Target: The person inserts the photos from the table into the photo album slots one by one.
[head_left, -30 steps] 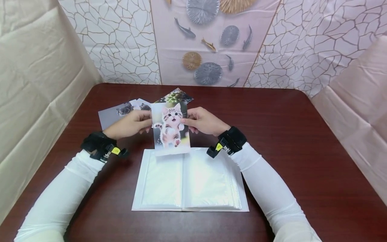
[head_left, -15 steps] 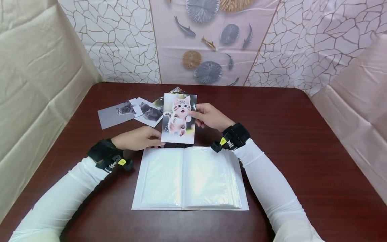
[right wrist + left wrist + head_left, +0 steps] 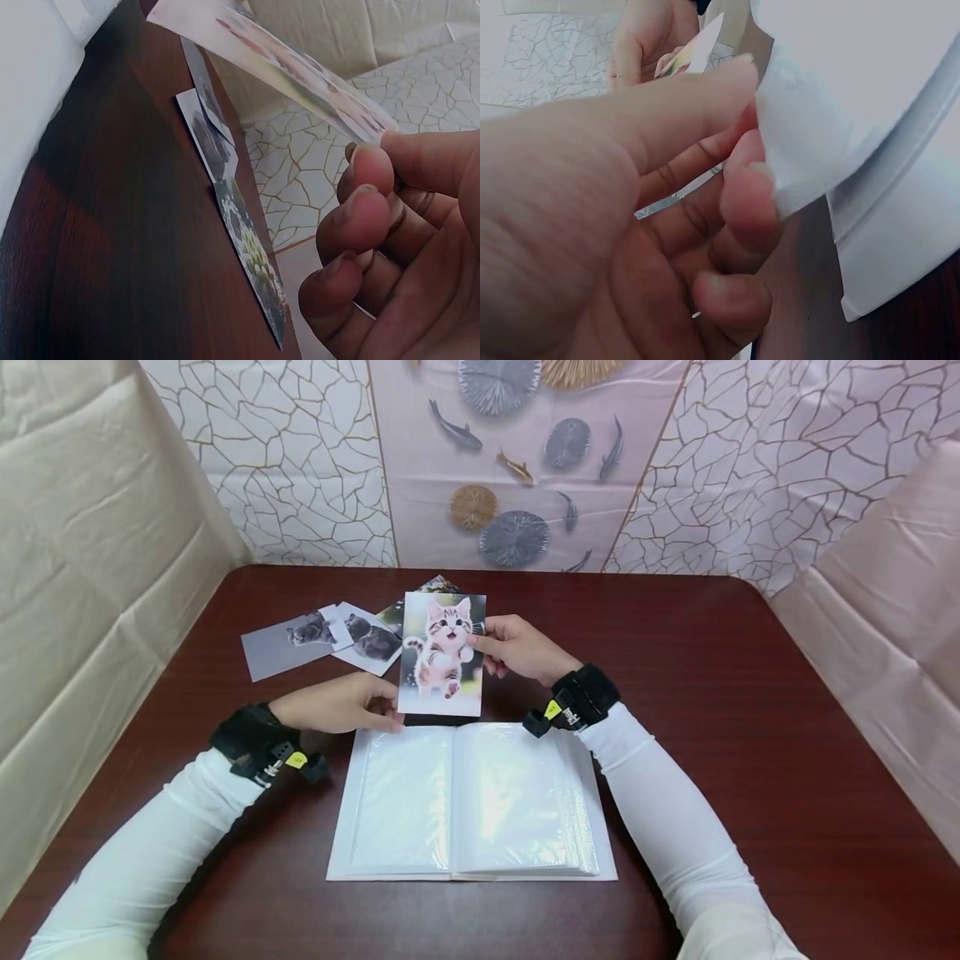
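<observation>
from afar i see the left hand (image 3: 341, 703) has come down and pinches the album page (image 3: 405, 802), while the right hand (image 3: 528, 650) grips the kitten photo (image 3: 442, 653), so both are held.

The head view is bright; glare streaks the album (image 3: 517, 810); both wrist views look dimmer.

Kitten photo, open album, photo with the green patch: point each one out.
Kitten photo (image 3: 441, 658): head view, on the kitten's chest.
Open album (image 3: 483, 802): head view, on the right page.
Green-patched photo (image 3: 256, 260): right wrist view, on the green patch.
</observation>
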The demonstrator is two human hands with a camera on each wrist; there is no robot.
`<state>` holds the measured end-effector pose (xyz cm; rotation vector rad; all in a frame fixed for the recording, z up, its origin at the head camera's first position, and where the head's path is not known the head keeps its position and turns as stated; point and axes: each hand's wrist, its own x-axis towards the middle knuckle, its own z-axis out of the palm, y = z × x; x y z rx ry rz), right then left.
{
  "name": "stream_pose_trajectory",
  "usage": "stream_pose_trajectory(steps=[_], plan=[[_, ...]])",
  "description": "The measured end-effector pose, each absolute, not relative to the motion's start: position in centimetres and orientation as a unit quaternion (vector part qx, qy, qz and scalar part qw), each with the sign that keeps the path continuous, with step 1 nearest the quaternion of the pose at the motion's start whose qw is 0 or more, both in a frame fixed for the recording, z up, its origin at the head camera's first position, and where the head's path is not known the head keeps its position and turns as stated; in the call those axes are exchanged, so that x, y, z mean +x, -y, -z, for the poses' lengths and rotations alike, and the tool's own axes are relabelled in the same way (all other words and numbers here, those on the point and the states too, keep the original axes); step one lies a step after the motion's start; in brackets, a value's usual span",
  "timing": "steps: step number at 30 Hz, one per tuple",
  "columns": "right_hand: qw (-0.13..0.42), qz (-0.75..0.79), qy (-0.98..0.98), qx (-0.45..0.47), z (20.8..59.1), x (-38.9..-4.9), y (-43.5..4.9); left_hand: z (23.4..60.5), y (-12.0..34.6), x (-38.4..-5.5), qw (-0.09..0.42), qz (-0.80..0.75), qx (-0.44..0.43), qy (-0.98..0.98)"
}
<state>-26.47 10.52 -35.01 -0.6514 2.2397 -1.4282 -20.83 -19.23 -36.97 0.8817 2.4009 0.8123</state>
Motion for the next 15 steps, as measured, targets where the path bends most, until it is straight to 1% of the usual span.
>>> stream_pose_trajectory(steps=[6,15], plan=[[0.209,0.503,-0.803,-0.242,34.96,-26.47,-10.54,37.14,19.18,-20.82,0.246,-0.292,0.316,-0.869],[0.214,0.502,-0.802,-0.244,35.04,-26.46,-10.34,37.53,19.23,-20.84,0.258,-0.308,0.306,-0.863]])
